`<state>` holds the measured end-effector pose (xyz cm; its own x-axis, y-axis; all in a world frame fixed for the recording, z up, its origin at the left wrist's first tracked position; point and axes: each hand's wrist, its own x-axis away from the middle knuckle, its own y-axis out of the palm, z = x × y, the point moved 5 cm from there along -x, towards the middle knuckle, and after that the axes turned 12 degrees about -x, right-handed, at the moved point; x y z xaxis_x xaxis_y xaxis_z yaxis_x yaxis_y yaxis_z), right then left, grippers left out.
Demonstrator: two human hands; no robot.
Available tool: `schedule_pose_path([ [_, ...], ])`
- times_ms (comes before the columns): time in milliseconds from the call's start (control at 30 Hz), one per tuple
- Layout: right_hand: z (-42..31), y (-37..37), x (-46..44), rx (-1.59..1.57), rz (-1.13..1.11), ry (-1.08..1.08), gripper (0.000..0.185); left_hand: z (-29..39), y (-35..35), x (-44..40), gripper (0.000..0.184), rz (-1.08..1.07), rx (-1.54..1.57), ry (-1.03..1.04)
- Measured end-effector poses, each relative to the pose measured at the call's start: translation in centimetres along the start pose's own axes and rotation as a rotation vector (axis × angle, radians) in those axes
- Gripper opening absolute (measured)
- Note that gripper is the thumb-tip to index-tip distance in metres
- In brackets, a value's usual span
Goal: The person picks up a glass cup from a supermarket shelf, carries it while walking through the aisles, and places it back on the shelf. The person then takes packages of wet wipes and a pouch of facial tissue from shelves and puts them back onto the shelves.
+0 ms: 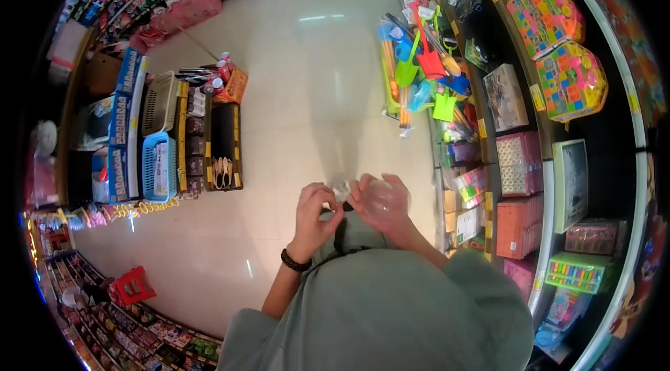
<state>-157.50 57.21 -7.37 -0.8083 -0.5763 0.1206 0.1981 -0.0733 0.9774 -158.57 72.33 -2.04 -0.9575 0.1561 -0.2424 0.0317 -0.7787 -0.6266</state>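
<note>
In front of my waist both hands are raised close together, fingers bent into pinches. My left hand (317,219), with a dark beaded bracelet (296,261) on its wrist, grips one edge of a thin, see-through plastic piece (340,187). My right hand (380,205) pinches the plastic from the other side. A shiny transparent part of it lies over the back of the right hand. Its exact kind and anything inside it cannot be made out.
Right: a shelf with toy shovels (430,60), colourful patterned packs (572,81) and a green box (576,272). Left: a low shelf with a blue basket (159,167), a beige basket (160,102) and an orange basket (236,85). A red stool (134,286) stands lower left on the tiled floor (307,141).
</note>
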Motion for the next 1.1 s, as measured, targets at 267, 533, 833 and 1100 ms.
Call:
schedule_pose_path([
  [267, -10.3, 3.6, -13.6, 0.239, 0.153, -0.021, 0.05, 1.7, -1.8, -19.7, 0.028, -0.174, 0.017, 0.294],
  [533, -23.8, 4.9, -28.9, 0.128, 0.289, -0.109, 0.049, -4.7, 2.1, -40.8, 0.035, -0.201, 0.006, 0.437],
  [833, -40.0, 11.8, -45.0, 0.202, 0.302, -0.244, 0.05, -7.3, 3.4, -65.4, 0.032, -0.203, 0.056, 0.454],
  [1100, -51.6, 15.6, -55.6, 0.208, 0.274, -0.343, 0.045, -10.8, 8.8, -81.1, 0.038, -0.295, 0.138, 0.436],
])
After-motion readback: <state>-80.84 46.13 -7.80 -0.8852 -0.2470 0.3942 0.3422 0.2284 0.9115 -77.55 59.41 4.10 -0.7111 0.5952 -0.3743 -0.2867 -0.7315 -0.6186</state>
